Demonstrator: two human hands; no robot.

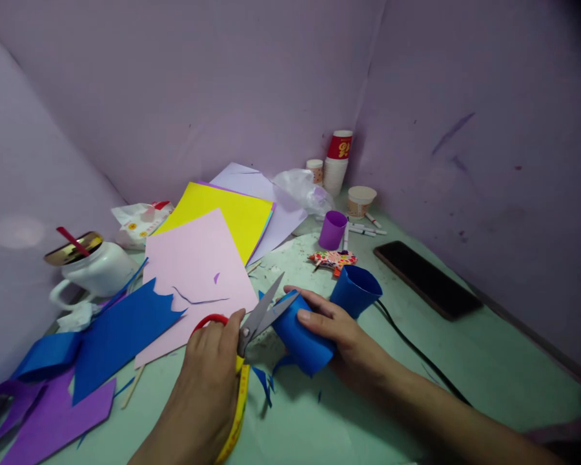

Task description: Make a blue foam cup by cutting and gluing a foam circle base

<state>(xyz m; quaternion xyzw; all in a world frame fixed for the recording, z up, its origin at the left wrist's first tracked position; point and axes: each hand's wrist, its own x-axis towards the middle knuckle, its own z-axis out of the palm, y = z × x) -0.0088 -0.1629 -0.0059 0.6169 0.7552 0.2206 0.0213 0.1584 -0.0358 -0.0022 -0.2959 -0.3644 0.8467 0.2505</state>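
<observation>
My left hand (214,368) is closed around the red and yellow handles of a pair of scissors (260,316). The blades are spread, and one reaches over the upper rim of a blue paper tube (304,339). Wrapped around that tube, my right hand (339,329) holds it tilted above the table. Blue paper scraps (263,381) lie below. Just behind my right hand stands a second blue paper tube (356,290). A yellow measuring tape (239,413) hangs down beside my left hand.
Pink paper (203,278) and yellow paper (223,210) lie behind my left hand. Blue paper (123,342) and purple paper (68,420) are at left, near a white mug (101,271). A purple tube (332,230), markers, paper cups (337,165) and a phone (426,278) are farther right.
</observation>
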